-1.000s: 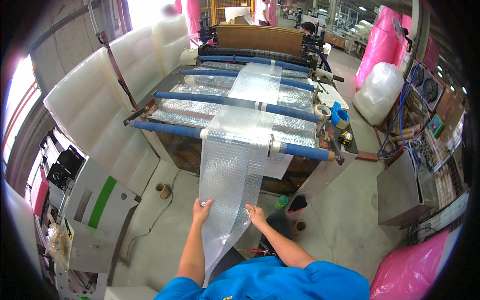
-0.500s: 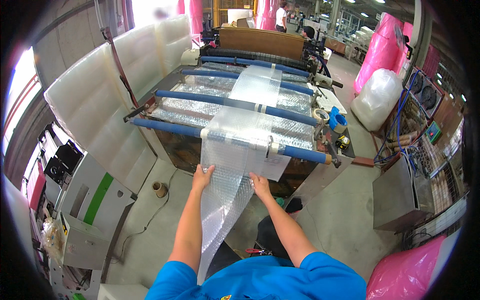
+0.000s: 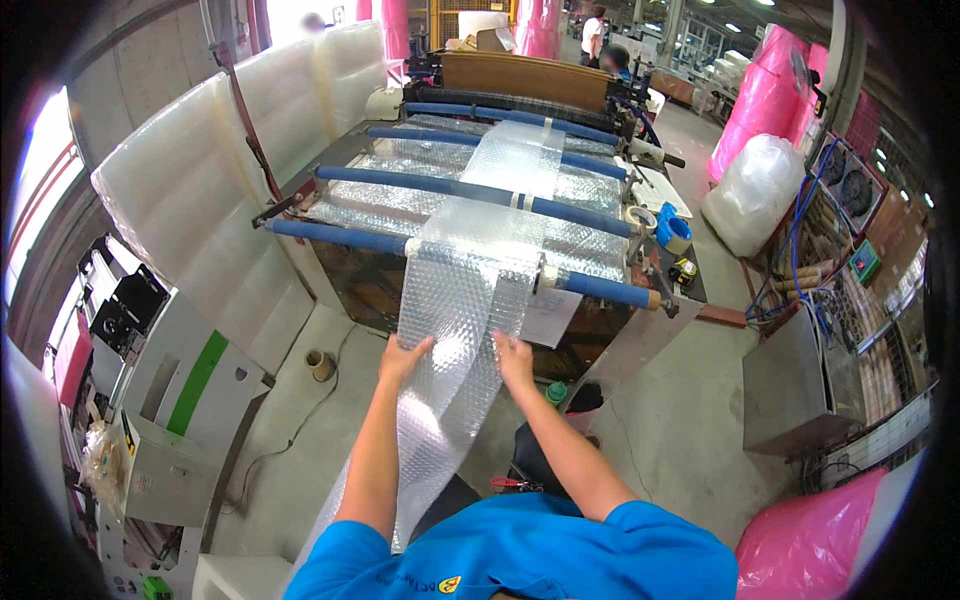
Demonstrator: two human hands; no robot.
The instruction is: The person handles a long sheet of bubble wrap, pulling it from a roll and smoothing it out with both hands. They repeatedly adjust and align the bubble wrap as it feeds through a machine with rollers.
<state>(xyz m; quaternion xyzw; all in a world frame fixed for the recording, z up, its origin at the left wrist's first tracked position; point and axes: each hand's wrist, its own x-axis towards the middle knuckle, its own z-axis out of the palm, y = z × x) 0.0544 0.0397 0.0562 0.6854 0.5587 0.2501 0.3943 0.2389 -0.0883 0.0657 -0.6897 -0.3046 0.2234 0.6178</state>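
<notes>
A long strip of clear bubble wrap (image 3: 455, 310) runs over several blue rollers (image 3: 345, 237) and hangs down toward my body. My left hand (image 3: 405, 358) grips its left edge, thumb on top. On the opposite edge, my right hand (image 3: 514, 362) is closed with the film pinched in its fingers. Between my hands the strip is stretched wide, with a fold along its right side. Below them it trails past my left forearm to the lower left. The undersides of both hands' fingers are partly hidden.
A blue tape roll (image 3: 673, 230) and a tape measure (image 3: 683, 271) sit on the machine's right side. Tall wrapped white stacks (image 3: 190, 200) line the left. A cardboard core (image 3: 319, 364) and a cable are on the floor. A metal box (image 3: 800, 390) stands at right.
The bubble wrap has been drawn toward me, and its tail now swings farther to the lower left. Both hands keep their grip, slightly lower and to the left.
</notes>
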